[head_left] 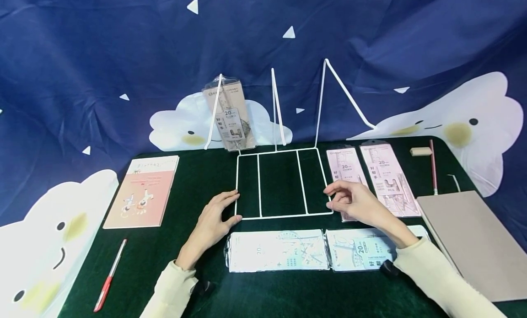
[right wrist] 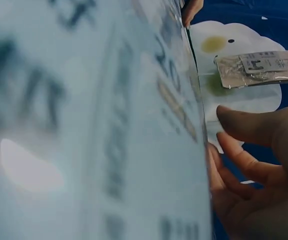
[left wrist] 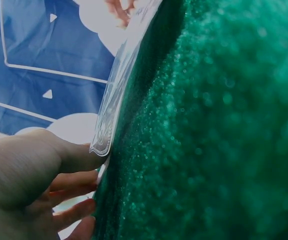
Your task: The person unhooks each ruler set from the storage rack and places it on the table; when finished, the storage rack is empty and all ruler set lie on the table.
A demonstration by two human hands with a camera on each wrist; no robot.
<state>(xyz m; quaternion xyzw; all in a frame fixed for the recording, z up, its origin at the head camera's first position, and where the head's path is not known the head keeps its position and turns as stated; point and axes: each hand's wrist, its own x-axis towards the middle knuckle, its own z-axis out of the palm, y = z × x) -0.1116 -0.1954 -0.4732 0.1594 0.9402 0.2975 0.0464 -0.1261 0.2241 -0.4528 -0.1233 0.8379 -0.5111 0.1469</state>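
A white wire rack (head_left: pixel 259 185) lies with its base flat on the dark green cloth, and its bent uprights rise at the back. My left hand (head_left: pixel 212 222) is at the rack's left side, fingers and thumb spread apart along the outer wire. At the opposite side my right hand (head_left: pixel 356 201) has its fingertips by the right wire, loosely bent, with thumb and forefinger apart. A beige packaged ruler set (head_left: pixel 230 116) leans upright at the rack's back left. Two light-blue ruler packs, a left one (head_left: pixel 280 250) and a right one (head_left: pixel 358 249), lie in front.
Two pink ruler packs (head_left: pixel 346 164) (head_left: pixel 389 176) lie right of the rack. Farther right are a grey-brown book (head_left: pixel 473 240), an eraser (head_left: pixel 420 151) and a dark red pencil (head_left: pixel 433 167). On the left are a pink notebook (head_left: pixel 142 192) and a red pen (head_left: pixel 110 276).
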